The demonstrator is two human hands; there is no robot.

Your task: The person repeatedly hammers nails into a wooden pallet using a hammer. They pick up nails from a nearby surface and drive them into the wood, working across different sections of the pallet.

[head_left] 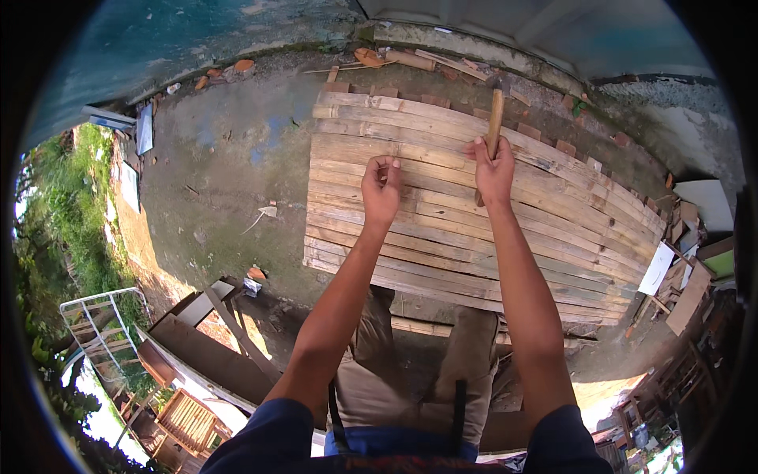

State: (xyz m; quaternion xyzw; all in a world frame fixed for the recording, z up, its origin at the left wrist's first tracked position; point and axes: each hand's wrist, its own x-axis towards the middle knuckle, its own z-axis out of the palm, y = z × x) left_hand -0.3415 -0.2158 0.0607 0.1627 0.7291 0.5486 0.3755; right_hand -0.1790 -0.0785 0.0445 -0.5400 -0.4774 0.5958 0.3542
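Before me lies a wide panel of split bamboo slats (446, 229), laid side by side from left to right. My right hand (494, 175) is closed around the wooden handle of a hammer (496, 118). Its dark head points away from me, past the panel's far edge, and the handle's butt sticks out below my fingers. Over the left part of the slats, my left hand (382, 188) is curled with thumb and fingertips together. Whatever may be pinched there is too small to make out.
Bricks (565, 148) line the panel's far edge. A wall (474, 41) runs behind it. Scrap boards (688, 299) pile up at the right. To the left stand a wooden box-like frame (209, 347) and a white metal rack (103, 324). A dry leaf (268, 212) lies on the ground.
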